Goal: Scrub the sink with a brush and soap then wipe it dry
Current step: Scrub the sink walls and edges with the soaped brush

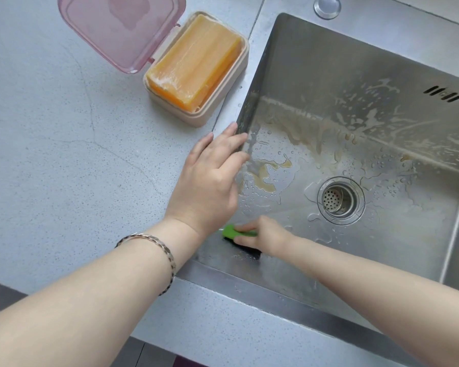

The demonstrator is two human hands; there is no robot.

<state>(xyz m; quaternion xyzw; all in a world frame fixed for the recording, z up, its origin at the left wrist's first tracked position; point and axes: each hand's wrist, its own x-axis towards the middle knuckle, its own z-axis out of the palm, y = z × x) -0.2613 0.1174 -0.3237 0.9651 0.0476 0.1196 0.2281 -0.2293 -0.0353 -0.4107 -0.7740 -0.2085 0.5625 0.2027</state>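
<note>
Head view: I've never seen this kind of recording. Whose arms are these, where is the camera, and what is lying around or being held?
There is no machine here. A person wears one wide-angle camera on the head, and it looks down at their own two bare arms.

The left hand, with a bracelet on its wrist, rests with straight fingers on the left rim of the steel sink. The right hand reaches into the basin and grips a green brush at the near left corner. The sink's floor is wet, with brownish soapy streaks to the left of and behind the drain strainer.

On the grey counter to the left stands a beige soap box. Its pink lid is swung open, and an orange bar of soap lies inside.
</note>
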